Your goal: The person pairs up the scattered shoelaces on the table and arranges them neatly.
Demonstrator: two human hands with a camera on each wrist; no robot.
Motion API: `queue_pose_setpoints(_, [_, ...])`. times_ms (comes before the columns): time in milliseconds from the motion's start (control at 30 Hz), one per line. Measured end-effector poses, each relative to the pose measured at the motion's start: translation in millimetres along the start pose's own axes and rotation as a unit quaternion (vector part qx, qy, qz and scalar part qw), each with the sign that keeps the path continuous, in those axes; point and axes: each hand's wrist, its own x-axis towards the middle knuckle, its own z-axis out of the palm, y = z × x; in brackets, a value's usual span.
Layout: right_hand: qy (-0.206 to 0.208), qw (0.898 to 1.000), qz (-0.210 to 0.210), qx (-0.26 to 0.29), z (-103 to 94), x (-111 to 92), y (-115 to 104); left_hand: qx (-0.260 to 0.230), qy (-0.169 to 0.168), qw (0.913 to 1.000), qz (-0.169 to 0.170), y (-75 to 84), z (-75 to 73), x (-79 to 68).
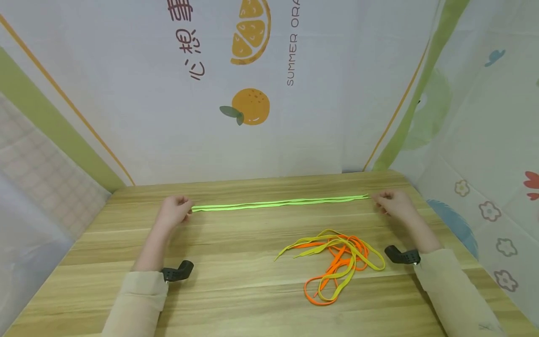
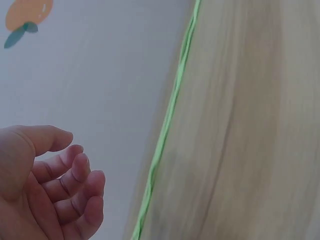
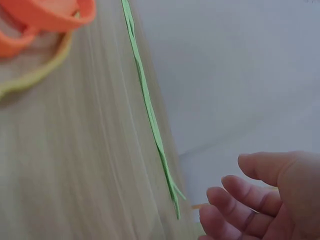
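A doubled bright green shoelace [image 1: 278,203] lies stretched in a nearly straight line across the back of the wooden table. Beside its left end is my left hand [image 1: 173,209], and in the left wrist view its loosely bent fingers [image 2: 75,172] hold nothing. The shoelace's far left end is out of that view. My right hand [image 1: 393,204] is just past the right end. In the right wrist view, the two lace tips [image 3: 177,207] lie apart from the relaxed fingers [image 3: 235,197], with nothing gripped.
Nearer the front, right of centre, lie tangled orange [image 1: 337,264] and yellow [image 1: 349,271] shoelaces. A printed white cloth [image 1: 316,131] hangs behind the wooden table [image 1: 236,281]. Black wrist cameras [image 1: 178,271] sit on both cuffs.
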Motion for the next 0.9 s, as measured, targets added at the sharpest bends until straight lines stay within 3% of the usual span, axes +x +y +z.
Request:
queue_pose_setpoints(167, [0.0, 0.999, -0.034, -0.017, 3.2, -7.5, -4.3, -0.006, -0.012, 0.9998, 0.016, 12.6, 7.6, -2.7])
queue_pose_setpoints(367, [0.001, 0.998, -0.045, -0.038, 6.1, -17.9, -16.6, -0.009, -0.024, 0.9989, 0.039, 28.6, 19.0, -7.8])
queue_pose_setpoints(900, [-0.009, 0.995, -0.091, -0.049, 9.3, -44.4, -49.4, 0.054, -0.053, 0.9896, 0.122, 65.9, 59.6, -21.1])
